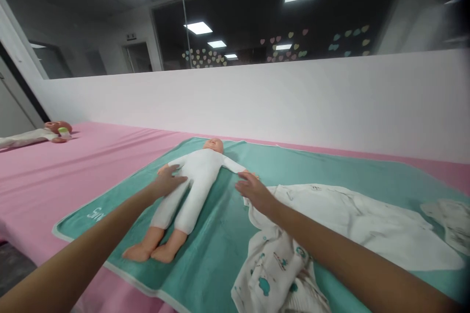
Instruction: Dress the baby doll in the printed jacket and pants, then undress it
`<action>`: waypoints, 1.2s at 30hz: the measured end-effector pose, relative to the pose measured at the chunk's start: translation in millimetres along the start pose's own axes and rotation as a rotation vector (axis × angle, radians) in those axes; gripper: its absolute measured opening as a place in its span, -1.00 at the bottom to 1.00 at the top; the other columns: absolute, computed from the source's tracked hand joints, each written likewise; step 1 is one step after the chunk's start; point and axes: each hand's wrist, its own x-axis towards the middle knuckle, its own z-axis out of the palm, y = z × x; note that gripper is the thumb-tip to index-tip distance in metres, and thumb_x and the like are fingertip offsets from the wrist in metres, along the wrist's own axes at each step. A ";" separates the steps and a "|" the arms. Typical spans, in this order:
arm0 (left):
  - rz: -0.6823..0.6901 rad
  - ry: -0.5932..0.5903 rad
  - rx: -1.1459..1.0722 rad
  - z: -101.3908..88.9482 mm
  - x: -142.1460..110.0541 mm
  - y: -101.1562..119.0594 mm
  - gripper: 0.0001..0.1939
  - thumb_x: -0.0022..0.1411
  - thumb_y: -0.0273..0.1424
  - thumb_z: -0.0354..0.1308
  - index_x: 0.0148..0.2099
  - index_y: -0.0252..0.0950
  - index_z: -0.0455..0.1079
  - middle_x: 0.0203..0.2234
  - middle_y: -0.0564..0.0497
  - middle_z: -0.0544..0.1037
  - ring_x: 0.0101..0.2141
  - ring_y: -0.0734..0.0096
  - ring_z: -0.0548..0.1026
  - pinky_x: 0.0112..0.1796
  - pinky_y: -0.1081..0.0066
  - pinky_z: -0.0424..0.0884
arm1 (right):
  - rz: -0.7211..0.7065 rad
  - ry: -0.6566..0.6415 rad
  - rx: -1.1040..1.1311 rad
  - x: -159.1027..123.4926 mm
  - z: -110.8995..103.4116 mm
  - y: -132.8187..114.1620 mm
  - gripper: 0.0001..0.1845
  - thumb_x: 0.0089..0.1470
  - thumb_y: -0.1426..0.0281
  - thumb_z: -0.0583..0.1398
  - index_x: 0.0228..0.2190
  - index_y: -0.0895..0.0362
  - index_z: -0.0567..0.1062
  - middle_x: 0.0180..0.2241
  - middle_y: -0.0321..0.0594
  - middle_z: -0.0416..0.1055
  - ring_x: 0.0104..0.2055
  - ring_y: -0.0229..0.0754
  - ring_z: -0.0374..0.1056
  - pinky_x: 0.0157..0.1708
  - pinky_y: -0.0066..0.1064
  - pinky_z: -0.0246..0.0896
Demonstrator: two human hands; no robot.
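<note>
A baby doll (pixel 203 166) with a white cloth body lies on its back on a teal blanket (pixel 227 239), head away from me, arms spread. My left hand (pixel 168 181) is at the doll's left-hand side in the picture, by its hip and arm, fingers apart. My right hand (pixel 255 190) hovers near the doll's other hand, its fingers loosely spread and nothing seen in them; whether it touches the doll I cannot tell. Beneath and beside my right forearm lie a white baby garment (pixel 341 210) and a crumpled printed baby garment (pixel 279 269).
A pink sheet (pixel 103 156) covers the surface under the blanket. Another doll (pixel 58 127) lies at the far left beside a small bottle with a green top (pixel 64 132). A folded cloth (pixel 450 220) rests at the right. A white wall (pixel 238 102) with windows above stands behind.
</note>
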 end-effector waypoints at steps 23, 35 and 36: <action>0.398 -0.387 0.625 234.6 -58.3 148.9 -0.65 0.00 -0.20 0.19 -0.18 -0.29 0.38 -0.05 -0.25 0.41 -0.06 -0.05 0.36 -0.16 0.20 0.26 | 0.382 0.668 -1.162 -189.8 -311.2 66.6 -0.51 0.03 0.18 0.05 -0.04 0.15 0.37 -0.07 -0.02 0.38 -0.04 0.10 0.25 -0.13 -0.17 0.14; 0.683 -0.549 -0.074 252.7 -174.8 264.0 -0.56 0.20 -0.15 0.00 0.10 -0.15 0.22 0.01 -0.01 0.37 -0.05 0.24 0.37 -0.13 0.34 0.33 | -0.036 0.343 0.496 -210.2 -249.5 1.8 -0.76 0.00 0.15 0.18 -0.30 0.01 0.40 -0.35 -0.36 0.39 -0.31 -0.21 0.29 -0.33 -0.43 0.17; 0.789 -0.615 -0.036 256.6 -185.6 268.6 -0.48 0.15 -0.21 0.08 0.17 -0.07 0.16 0.14 0.01 0.23 0.07 0.20 0.26 -0.04 0.32 0.29 | -0.039 0.276 0.614 -212.1 -243.3 -2.0 -0.77 0.00 0.17 0.19 -0.29 -0.01 0.40 -0.37 -0.37 0.39 -0.33 -0.22 0.30 -0.34 -0.43 0.18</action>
